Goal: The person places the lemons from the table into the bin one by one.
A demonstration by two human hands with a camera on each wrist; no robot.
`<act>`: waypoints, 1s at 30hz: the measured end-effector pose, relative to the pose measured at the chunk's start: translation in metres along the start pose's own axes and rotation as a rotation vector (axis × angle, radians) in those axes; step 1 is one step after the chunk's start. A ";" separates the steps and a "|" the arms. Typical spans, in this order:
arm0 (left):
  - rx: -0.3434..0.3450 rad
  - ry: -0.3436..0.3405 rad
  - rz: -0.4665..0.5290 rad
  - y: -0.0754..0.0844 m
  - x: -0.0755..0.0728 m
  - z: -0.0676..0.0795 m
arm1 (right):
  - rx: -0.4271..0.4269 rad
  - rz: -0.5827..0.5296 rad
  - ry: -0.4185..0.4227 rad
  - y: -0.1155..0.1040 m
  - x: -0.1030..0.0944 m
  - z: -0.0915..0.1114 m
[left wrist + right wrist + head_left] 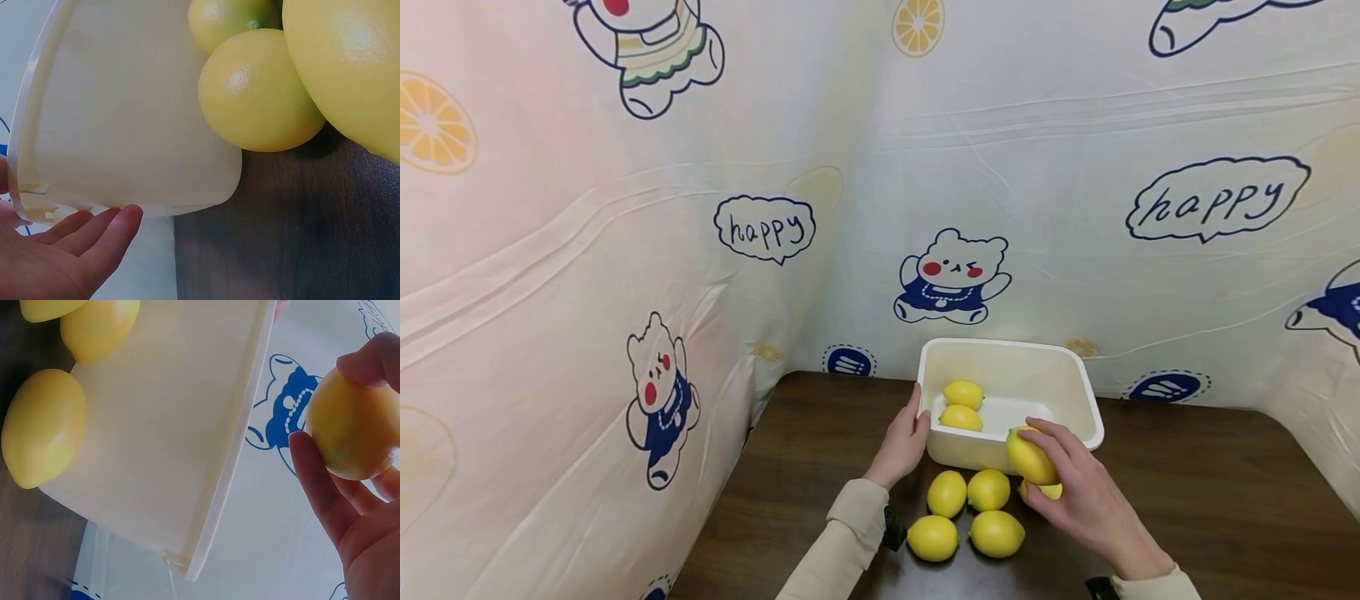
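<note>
In the head view, a white plastic bin [1015, 350] stands at the table's back, two lemons [962, 393] lying inside against its left end. My left hand [901, 442] holds the bin's left end at the rim; the left wrist view shows its fingers [119, 228] along the outer end wall. My right hand [1086, 496] grips a lemon [1030, 455] between thumb and fingers, raised near the bin's front rim. The right wrist view shows that lemon [353, 428] too. Partly hidden beneath the right hand is another lemon [1047, 490].
Several lemons [946, 494] lie on the dark wooden table [820, 450] in front of the bin, close together. A patterned cloth [1045, 167] hangs behind the table and along its left side.
</note>
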State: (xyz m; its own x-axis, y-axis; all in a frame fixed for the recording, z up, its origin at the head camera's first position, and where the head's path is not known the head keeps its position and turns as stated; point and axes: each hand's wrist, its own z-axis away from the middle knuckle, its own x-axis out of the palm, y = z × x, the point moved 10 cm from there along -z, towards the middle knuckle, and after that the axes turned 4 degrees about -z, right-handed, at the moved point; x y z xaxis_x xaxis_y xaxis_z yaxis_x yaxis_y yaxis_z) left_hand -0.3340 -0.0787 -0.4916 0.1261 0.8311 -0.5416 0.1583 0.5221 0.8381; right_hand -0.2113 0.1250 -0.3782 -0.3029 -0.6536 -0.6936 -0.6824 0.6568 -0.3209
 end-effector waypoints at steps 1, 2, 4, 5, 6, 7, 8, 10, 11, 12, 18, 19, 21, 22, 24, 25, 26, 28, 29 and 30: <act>0.000 0.000 0.001 0.000 0.000 0.000 | 0.004 0.002 -0.005 0.001 0.000 0.000; 0.000 -0.001 0.001 0.000 0.000 0.000 | 0.007 0.003 -0.009 0.001 0.000 -0.001; -0.001 -0.003 0.002 0.000 0.000 0.000 | 0.014 0.005 -0.013 0.003 0.000 -0.001; -0.002 -0.004 0.003 0.000 0.000 0.000 | 0.016 0.007 -0.014 0.004 -0.001 -0.002; -0.003 -0.005 0.003 -0.001 0.001 0.000 | 0.016 0.008 -0.012 0.004 -0.001 -0.002; -0.005 -0.006 0.003 -0.001 0.001 0.000 | 0.015 0.009 -0.010 0.005 -0.001 -0.003; -0.006 -0.006 0.003 -0.001 0.001 0.000 | 0.012 0.009 -0.005 0.005 -0.002 -0.004; -0.006 -0.004 0.002 0.000 0.000 0.000 | 0.007 0.014 -0.001 0.005 -0.003 -0.006; -0.006 -0.004 0.002 0.000 0.000 0.000 | 0.004 0.018 0.000 0.005 -0.004 -0.006; -0.005 -0.003 0.002 0.000 0.000 0.000 | 0.003 0.022 0.000 0.005 -0.004 -0.007; -0.006 -0.008 0.000 0.001 0.000 -0.001 | 0.002 0.037 -0.006 0.005 -0.006 -0.011; -0.005 -0.009 0.002 0.001 0.001 -0.001 | 0.000 0.040 -0.003 0.005 -0.006 -0.011; -0.004 -0.011 0.006 0.001 0.001 -0.001 | -0.003 0.043 0.000 0.005 -0.007 -0.012; -0.004 -0.011 0.008 0.001 0.001 -0.001 | -0.004 0.043 0.002 0.006 -0.007 -0.013; -0.005 -0.013 0.013 0.001 0.001 -0.001 | -0.013 0.042 0.010 0.006 -0.009 -0.013; -0.006 -0.014 0.014 0.001 0.001 -0.001 | -0.018 0.041 0.013 0.006 -0.009 -0.014; -0.009 -0.016 0.015 0.001 0.001 0.000 | -0.023 0.035 0.016 0.006 -0.009 -0.014; -0.014 -0.015 0.014 0.000 0.001 0.000 | -0.036 0.031 0.025 0.005 -0.010 -0.016; -0.015 -0.014 0.015 0.000 0.001 0.000 | -0.037 0.030 0.028 0.005 -0.010 -0.017; -0.017 -0.014 0.014 -0.001 0.001 0.000 | -0.038 0.027 0.029 0.006 -0.011 -0.017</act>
State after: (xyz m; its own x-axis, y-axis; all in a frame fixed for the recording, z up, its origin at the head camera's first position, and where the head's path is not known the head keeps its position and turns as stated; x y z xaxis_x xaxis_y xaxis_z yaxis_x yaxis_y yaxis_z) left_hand -0.3339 -0.0782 -0.4929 0.1416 0.8359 -0.5303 0.1398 0.5135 0.8466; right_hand -0.2234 0.1291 -0.3615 -0.3401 -0.6471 -0.6824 -0.6983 0.6598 -0.2776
